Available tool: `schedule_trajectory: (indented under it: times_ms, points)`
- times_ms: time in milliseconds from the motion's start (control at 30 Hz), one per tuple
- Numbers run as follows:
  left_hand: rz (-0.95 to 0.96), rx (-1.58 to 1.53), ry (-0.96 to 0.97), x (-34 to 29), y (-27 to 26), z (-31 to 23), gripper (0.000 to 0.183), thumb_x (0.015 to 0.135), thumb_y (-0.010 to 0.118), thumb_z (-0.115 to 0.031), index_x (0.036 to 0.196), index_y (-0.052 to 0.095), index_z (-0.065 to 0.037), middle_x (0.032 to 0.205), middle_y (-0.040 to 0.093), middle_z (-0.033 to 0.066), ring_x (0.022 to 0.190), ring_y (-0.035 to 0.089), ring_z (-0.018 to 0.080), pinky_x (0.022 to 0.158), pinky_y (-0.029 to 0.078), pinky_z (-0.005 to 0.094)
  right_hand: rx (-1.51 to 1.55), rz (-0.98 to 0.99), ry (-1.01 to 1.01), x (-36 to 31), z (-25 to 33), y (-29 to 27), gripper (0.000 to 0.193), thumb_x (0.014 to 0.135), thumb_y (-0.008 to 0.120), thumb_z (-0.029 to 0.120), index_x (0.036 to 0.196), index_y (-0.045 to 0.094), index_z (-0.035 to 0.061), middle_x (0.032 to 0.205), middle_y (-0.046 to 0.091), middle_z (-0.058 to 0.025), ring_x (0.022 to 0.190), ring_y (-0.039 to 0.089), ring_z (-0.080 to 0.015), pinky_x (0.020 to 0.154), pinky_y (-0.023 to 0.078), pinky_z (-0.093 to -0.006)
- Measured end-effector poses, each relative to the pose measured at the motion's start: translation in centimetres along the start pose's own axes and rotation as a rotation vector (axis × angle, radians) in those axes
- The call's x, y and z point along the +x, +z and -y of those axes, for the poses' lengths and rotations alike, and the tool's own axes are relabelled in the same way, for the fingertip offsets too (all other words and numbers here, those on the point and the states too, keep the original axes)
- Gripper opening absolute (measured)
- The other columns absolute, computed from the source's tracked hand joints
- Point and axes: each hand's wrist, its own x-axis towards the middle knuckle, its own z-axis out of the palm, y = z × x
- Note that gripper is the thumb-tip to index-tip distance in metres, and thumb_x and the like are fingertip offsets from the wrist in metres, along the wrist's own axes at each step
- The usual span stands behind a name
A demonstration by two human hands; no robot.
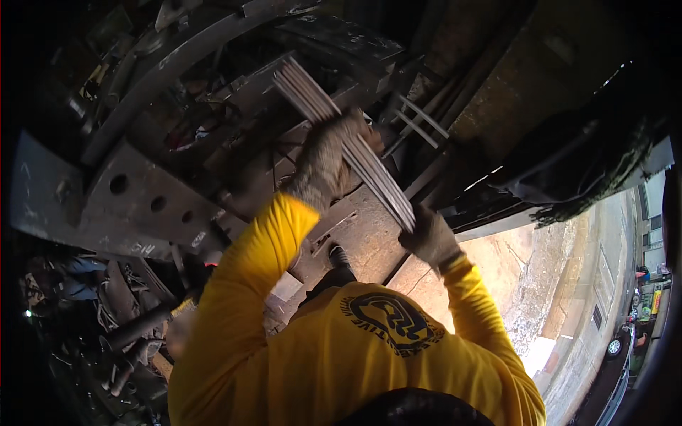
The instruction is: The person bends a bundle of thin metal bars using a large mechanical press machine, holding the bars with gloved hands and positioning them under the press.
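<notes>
Daylight from the right washes the concrete floor [501,255] pale, while the scrap metal [122,298] at left lies in dim shadow, the gloved left hand [330,156] looks blurred, and fisheye distortion curves the street [593,284].

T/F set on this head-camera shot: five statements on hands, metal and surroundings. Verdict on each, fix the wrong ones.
1. The left hand is around a bundle of long thin metal pieces, partway along it. True.
2. The right hand is well away from the bundle. False: it is at the bundle's lower-right end.
3. A flat metal plate with round holes lies to the left of the bundle in the picture. True.
4. The person's sleeves are blue. False: they are yellow.
5. A vehicle wheel shows near the picture's left edge. False: it shows toward the right edge.
</notes>
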Motion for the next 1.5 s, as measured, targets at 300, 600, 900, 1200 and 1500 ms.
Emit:
schedule_trajectory:
  times_ms: [300,600,900,1200,1500]
  points:
    - [-0.267,-0.035,0.044,15.5,-4.6,-9.4,0.022,0.089,0.072,-0.017,0.101,0.061,-0.002,0.098,0.063,0.0143,0.092,0.066,0.0306,0.092,0.059,0.0505,-0.081,0.222,0.110,19.0,4.3,-2.9,0.049,0.075,0.072,0.018,0.117,0.058,-0.0018,0.096,0.069,-0.0246,0.084,0.071,-0.0364,0.072,0.057,-0.0430]
    - [-0.411,-0.055,0.041,22.3,-11.7,-9.6,0.018,0.094,0.068,-0.018,0.100,0.061,-0.004,0.091,0.060,0.0111,0.085,0.064,0.0286,0.082,0.063,0.0489,0.006,0.291,0.050,26.4,1.7,1.0,0.057,0.073,0.072,0.010,0.126,0.055,-0.0036,0.089,0.068,-0.0174,0.066,0.069,-0.0218,0.056,0.058,-0.0352]
    - [-0.444,0.004,-0.115,26.7,-15.2,-8.1,0.016,0.093,0.066,-0.021,0.098,0.063,-0.006,0.083,0.063,0.0123,0.078,0.065,0.0332,0.072,0.059,0.0569,0.336,0.525,0.353,29.6,0.6,1.1,0.051,0.074,0.071,0.006,0.121,0.056,-0.0054,0.078,0.065,-0.0123,0.058,0.064,-0.0203,0.051,0.056,-0.0351]
    - [-0.509,0.106,-0.176,28.5,-13.9,-7.6,0.037,0.095,0.066,-0.029,0.126,0.062,-0.010,0.118,0.069,0.0110,0.107,0.066,0.0300,0.100,0.051,0.0510,0.468,0.543,0.379,36.5,-2.5,1.6,0.032,0.075,0.079,0.016,0.094,0.066,-0.0060,0.074,0.067,-0.0147,0.054,0.064,-0.0232,0.051,0.054,-0.0370]
    - [-0.425,-0.064,-0.069,27.5,-13.8,-4.0,0.035,0.097,0.065,-0.023,0.127,0.063,-0.005,0.125,0.068,0.0134,0.112,0.067,0.0271,0.101,0.054,0.0441,0.237,0.491,0.030,35.7,-6.5,-0.1,0.080,0.083,0.074,0.060,0.127,0.063,-0.0053,0.118,0.069,-0.0219,0.109,0.063,-0.0295,0.100,0.046,-0.0398]
